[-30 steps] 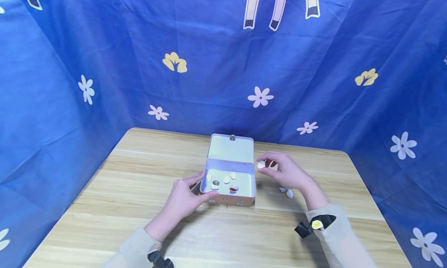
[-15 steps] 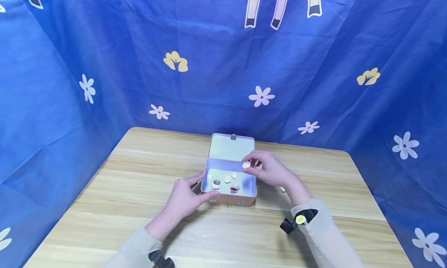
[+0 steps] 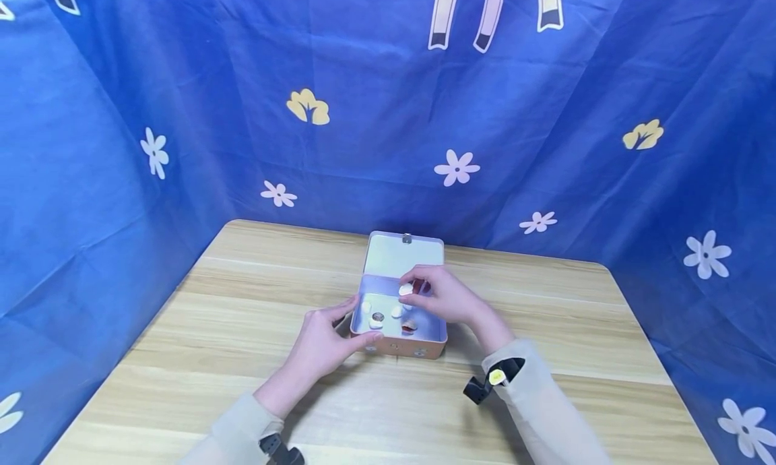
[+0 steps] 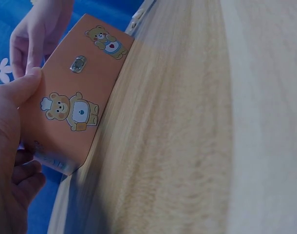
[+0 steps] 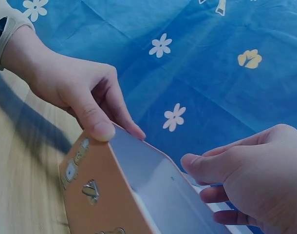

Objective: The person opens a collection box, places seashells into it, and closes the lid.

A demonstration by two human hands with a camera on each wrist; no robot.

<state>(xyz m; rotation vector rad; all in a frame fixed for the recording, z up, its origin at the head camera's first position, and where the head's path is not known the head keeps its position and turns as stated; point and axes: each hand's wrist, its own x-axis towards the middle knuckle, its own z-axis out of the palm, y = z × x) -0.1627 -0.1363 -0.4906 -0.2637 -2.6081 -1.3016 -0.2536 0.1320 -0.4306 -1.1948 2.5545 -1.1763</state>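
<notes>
A hinged tin box [image 3: 394, 348], orange outside with bear pictures and pale inside, stands with its lid [image 3: 405, 251] raised. Its left front corner is gripped by my left hand [image 3: 321, 339], thumb on the front wall and fingers along the left side. My right hand [image 3: 451, 300] pinches a white seashell [image 3: 405, 290] between thumb and fingertips, over the rear of the box's interior. Inside lie several shells, among them a dark ribbed shell [image 3: 378, 317] and a reddish one [image 3: 409, 326]. The right wrist view shows the right hand [image 5: 263, 170] at the rim, its shell hidden.
The box rests on a wood-grain table [image 3: 242, 317]. Small pale shells [image 4: 137, 18] lie on the tabletop beyond the box in the left wrist view. A blue patterned curtain [image 3: 376, 128] hangs behind the table and along its sides.
My right hand has carried the white shell leftward, from beside the box to above its interior. The left hand keeps its grip on the corner.
</notes>
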